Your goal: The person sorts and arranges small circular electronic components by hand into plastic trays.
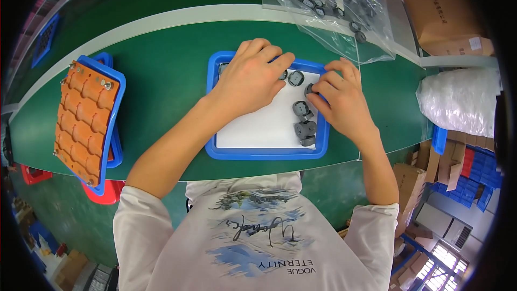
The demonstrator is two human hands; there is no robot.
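A blue tray (262, 153) lined with white paper (253, 129) lies in front of me, with several small dark grey rounded parts along its far and right sides. My left hand (250, 78) reaches over the tray's far side, its thumb and index finger closed around one grey part (283, 75). Just right of that rests another grey part (295, 78). At the tray's right rim, the fingers of my right hand (342, 94) pinch a dark grey part (309, 90). Below it sit more grey parts (305, 129), bunched in the right corner. My left hand covers some of the far row.
To the left, an orange moulded plate (83, 121) with rounded hollows leans on stacked blue trays (115, 129). A clear plastic bag (339, 5) of grey parts lies at the far right. Beyond are a cardboard box (449, 8) and a plastic-wrapped bundle (458, 99).
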